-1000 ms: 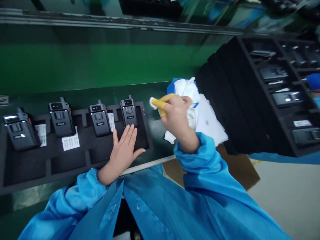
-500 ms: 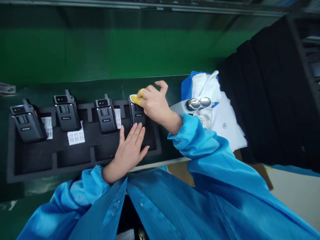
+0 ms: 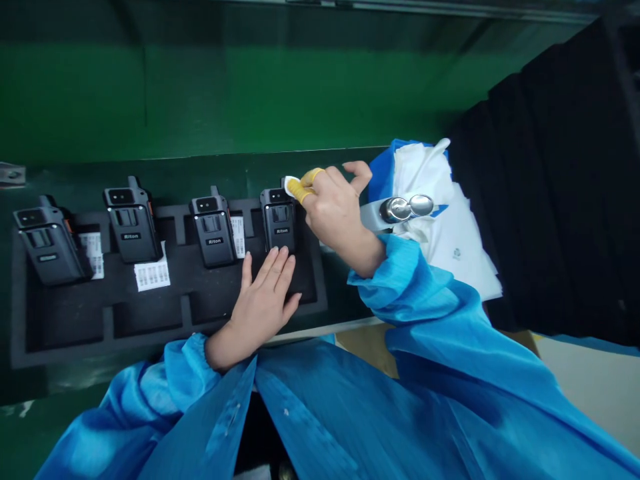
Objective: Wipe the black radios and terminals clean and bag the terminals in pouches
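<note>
Black two-way radios marked "Riton" lie back side up in a dark foam tray (image 3: 207,319). With fingers stretched flat, my left hand (image 3: 263,303) touches the lower end of the rightmost radio (image 3: 280,220). My right hand (image 3: 333,203) is at that radio's upper right edge, pinching a small white wipe (image 3: 289,185) in fingers that wear yellow finger cots. Further left are another radio (image 3: 215,233), a third radio (image 3: 129,230) and, at the far left, a tilted one (image 3: 47,247). White label sheets (image 3: 153,272) lie between the radios.
Right of the tray stand a pump bottle (image 3: 397,210) with a metal top and a blue box (image 3: 383,173) of white cloths. A white bag or sheet (image 3: 465,247) lies beside them. A tall stack of black foam trays (image 3: 555,193) is at the right.
My right hand has moved right with the wipe, from the radio's upper left to its upper right edge, uncovering its top. The left hand stays at its lower end.
</note>
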Demonstrator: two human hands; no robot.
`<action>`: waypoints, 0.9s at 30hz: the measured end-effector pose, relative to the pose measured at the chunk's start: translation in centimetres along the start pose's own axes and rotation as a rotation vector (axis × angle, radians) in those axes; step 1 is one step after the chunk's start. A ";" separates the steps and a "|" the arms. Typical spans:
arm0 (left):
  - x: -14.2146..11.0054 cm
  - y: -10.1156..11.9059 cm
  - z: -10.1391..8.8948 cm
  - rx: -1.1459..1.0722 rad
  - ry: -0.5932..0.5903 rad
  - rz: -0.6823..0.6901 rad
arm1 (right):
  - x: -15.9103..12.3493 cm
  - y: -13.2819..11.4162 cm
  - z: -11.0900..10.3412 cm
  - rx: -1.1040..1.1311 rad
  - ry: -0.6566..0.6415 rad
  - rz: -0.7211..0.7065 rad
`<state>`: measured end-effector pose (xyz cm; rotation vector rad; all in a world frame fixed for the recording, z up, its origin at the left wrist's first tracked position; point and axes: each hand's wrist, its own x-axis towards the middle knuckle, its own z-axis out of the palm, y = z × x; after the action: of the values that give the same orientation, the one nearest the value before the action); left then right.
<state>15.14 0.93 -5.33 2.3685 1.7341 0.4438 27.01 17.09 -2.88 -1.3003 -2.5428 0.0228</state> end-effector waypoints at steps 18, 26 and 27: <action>0.1 0.0 -0.1 0.007 -0.002 -0.004 | -0.9 0.2 1.1 0.032 0.001 0.036; 0.0 -0.1 -0.1 0.031 -0.004 0.002 | -0.7 -0.3 0.6 0.048 -0.020 -0.040; 0.1 -0.1 -0.1 0.038 0.000 0.000 | -0.7 -0.3 0.6 0.051 -0.039 -0.073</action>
<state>15.08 1.00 -5.29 2.3943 1.7575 0.4144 27.01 16.47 -3.61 -1.1989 -2.6032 0.0981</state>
